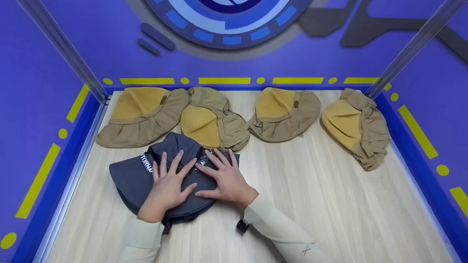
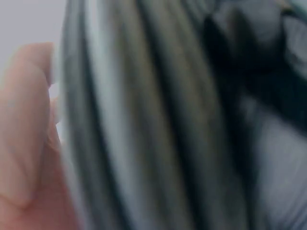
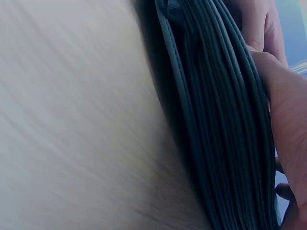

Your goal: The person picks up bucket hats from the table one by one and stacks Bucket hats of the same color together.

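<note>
A pile of dark grey hats (image 1: 128,179) lies on the table, one on another, with a lettered band (image 1: 146,163) showing at the left. Several stacked brims (image 3: 225,124) show edge-on in the right wrist view; in the left wrist view the brim layers (image 2: 139,120) are blurred. My left hand (image 1: 168,188) rests on top of the pile with fingers spread. Beside it my right hand (image 1: 229,182) presses on the right part of the pile, its fingers also straight and spread. The lower hats are mostly hidden under the top brim.
Several tan hats with yellow crowns lie along the back: one at the far left (image 1: 144,106), another (image 1: 199,124) close behind the dark pile, a third (image 1: 276,106), and one at the right (image 1: 342,122). Blue-purple walls (image 1: 256,67) bound the wood-grain table (image 1: 329,208).
</note>
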`<state>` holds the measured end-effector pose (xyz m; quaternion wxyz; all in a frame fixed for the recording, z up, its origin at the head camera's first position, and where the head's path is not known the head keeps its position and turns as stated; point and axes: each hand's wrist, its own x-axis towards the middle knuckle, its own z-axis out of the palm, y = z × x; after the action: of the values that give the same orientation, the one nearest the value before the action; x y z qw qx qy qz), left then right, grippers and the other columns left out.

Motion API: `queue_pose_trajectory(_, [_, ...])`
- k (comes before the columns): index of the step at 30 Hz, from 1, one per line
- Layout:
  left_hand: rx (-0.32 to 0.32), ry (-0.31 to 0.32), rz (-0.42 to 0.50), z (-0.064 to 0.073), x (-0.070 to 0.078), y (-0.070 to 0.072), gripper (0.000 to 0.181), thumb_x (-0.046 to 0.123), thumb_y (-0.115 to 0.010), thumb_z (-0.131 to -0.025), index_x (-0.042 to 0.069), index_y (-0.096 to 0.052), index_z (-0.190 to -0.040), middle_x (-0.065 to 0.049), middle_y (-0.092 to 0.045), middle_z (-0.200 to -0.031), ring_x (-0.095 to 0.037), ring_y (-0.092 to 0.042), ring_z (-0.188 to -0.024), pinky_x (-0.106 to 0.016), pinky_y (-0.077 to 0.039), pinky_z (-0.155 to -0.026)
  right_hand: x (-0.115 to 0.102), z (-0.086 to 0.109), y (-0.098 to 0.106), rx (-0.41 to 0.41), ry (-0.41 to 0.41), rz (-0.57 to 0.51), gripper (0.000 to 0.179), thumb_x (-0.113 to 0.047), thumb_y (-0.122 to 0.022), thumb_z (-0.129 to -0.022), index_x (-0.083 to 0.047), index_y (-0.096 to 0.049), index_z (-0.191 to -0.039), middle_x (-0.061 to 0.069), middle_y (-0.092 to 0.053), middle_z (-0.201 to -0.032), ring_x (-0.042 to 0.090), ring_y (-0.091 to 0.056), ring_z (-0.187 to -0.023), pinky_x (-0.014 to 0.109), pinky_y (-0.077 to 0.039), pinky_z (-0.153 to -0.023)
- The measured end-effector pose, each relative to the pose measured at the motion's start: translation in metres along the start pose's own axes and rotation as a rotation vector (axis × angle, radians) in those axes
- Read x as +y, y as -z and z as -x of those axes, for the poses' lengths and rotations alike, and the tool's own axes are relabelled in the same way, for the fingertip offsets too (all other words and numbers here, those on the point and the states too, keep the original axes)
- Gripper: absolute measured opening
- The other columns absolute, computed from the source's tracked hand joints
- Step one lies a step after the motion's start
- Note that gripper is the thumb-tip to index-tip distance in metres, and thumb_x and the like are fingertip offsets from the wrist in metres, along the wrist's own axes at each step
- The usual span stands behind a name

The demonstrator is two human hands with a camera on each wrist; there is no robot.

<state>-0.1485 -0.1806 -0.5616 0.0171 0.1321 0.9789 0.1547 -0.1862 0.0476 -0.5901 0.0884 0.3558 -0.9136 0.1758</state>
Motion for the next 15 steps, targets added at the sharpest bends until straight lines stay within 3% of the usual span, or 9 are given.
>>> queue_pose_trajectory(5, [-0.003, 0.032, -0.072, -0.003, 0.003, -0.013, 0.071, 0.065, -0.051, -0.098, 0.041, -0.029, -0.161, -0.008, -0.01, -0.174, -0.055, 0.006, -0.155, -0.08, 0.001, -0.116, 0.012, 0.003, 0.006, 0.091, -0.002, -0.13, 0.076, -0.076, -0.061, -0.086, -0.032, -0.055, -0.148, 0.01, -0.043, -0.162, 0.037, -0.033, -0.153, 0.075, -0.019, -0.117])
queue_pose_trajectory(8, [0.017, 0.033, -0.086, -0.005, 0.004, -0.02, 0.075, 0.071, -0.049, -0.096, 0.042, -0.028, -0.161, -0.006, -0.011, -0.174, -0.054, 0.006, -0.155, -0.08, 0.001, -0.116, 0.027, 0.005, 0.015, 0.166, -0.054, -0.231, 0.065, -0.065, -0.067, -0.09, -0.024, -0.064, -0.14, 0.01, -0.049, -0.158, 0.036, -0.037, -0.151, 0.072, -0.02, -0.119])
queue_pose_trajectory(11, [0.031, 0.031, -0.086, -0.005, 0.003, -0.025, 0.077, 0.073, -0.05, -0.094, 0.042, -0.028, -0.161, -0.005, -0.014, -0.174, -0.053, 0.005, -0.156, -0.08, 0.001, -0.117, 0.048, 0.004, 0.025, 0.233, -0.167, -0.326, 0.052, -0.052, -0.07, -0.094, -0.021, -0.067, -0.135, 0.01, -0.053, -0.154, 0.035, -0.043, -0.147, 0.064, -0.027, -0.121])
queue_pose_trajectory(15, [0.029, 0.027, -0.076, -0.005, 0.003, -0.03, 0.077, 0.073, -0.051, -0.094, 0.042, -0.028, -0.161, -0.005, -0.017, -0.173, -0.053, 0.004, -0.156, -0.08, 0.002, -0.117, 0.085, 0.003, 0.037, 0.353, -0.382, -0.45, 0.035, -0.034, -0.071, -0.097, -0.014, -0.072, -0.126, 0.012, -0.063, -0.14, 0.031, -0.054, -0.135, 0.05, -0.041, -0.116])
